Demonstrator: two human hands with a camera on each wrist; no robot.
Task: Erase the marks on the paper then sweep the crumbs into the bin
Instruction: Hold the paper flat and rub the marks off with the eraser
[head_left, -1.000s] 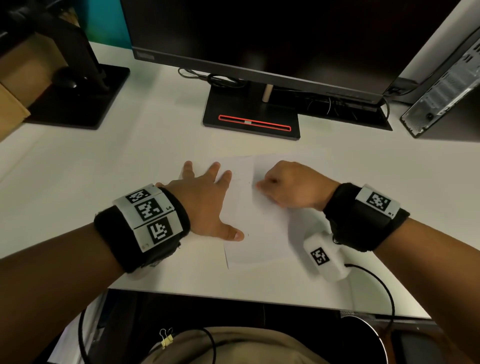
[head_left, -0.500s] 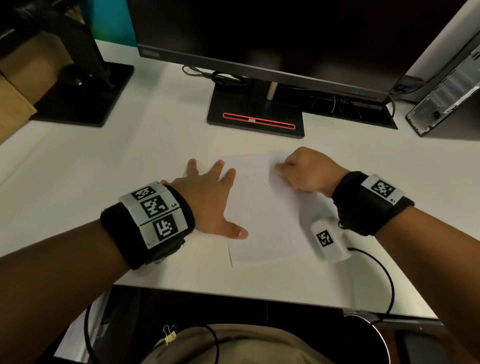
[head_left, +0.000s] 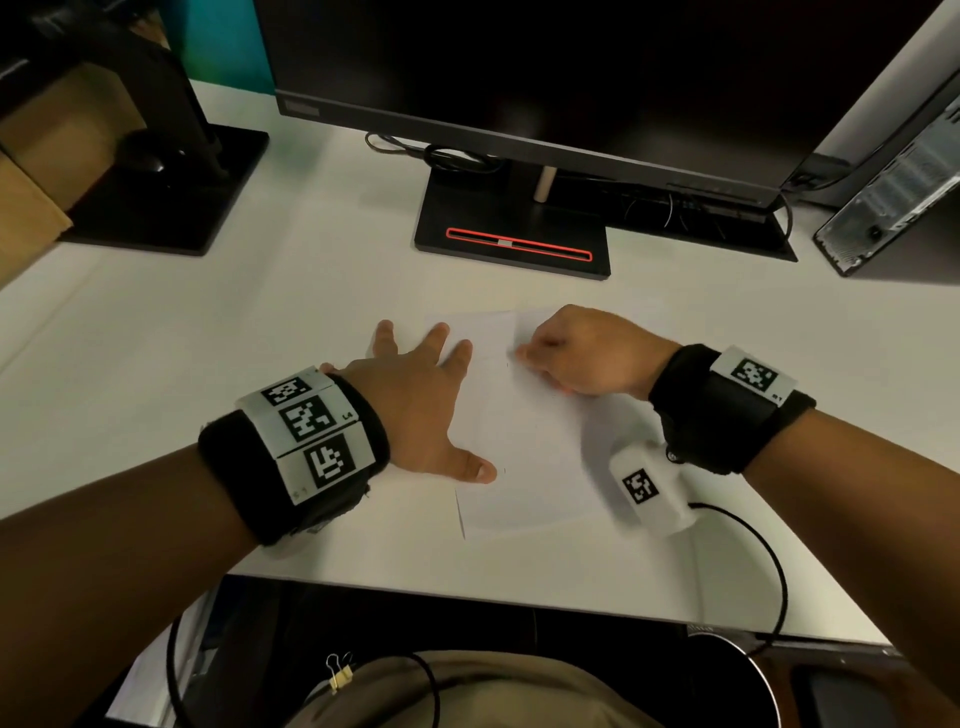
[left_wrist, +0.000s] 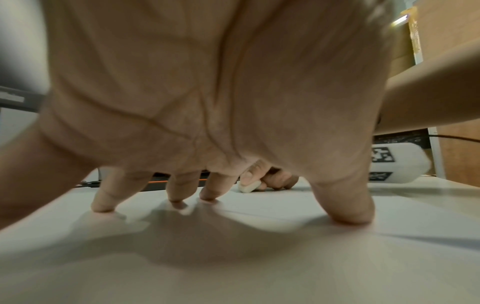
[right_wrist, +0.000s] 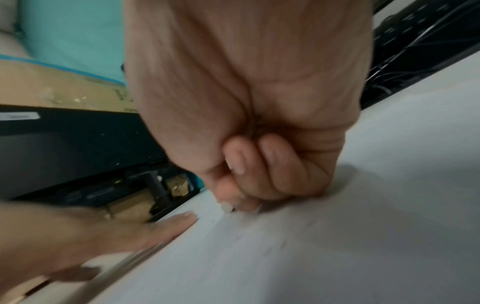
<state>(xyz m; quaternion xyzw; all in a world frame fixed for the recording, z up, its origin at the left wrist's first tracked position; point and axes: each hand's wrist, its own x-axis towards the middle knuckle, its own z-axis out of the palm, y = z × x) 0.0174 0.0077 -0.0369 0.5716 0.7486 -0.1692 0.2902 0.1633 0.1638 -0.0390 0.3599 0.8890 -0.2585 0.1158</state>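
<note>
A white sheet of paper (head_left: 524, 441) lies on the white desk in front of me, with faint marks and small crumbs on it. My left hand (head_left: 421, 400) lies spread flat on the paper's left edge, fingers straight, pressing it down (left_wrist: 179, 197). My right hand (head_left: 582, 353) is curled in a fist near the paper's far edge and pinches a small white eraser (left_wrist: 249, 187) against the sheet; its tip also shows in the right wrist view as the eraser (right_wrist: 227, 207). The bin's round rim (head_left: 748, 670) peeks out below the desk's front edge at the right.
A black monitor base (head_left: 514, 234) with a red stripe stands just behind the paper. A second black stand (head_left: 171, 192) is at the back left, a computer case (head_left: 893, 192) at the back right. A black cable (head_left: 769, 561) trails from my right wrist over the desk's front edge.
My right hand with the eraser slid away across the paper to the far right, then came back left along the far edge. The left hand stayed pressed on the sheet.
</note>
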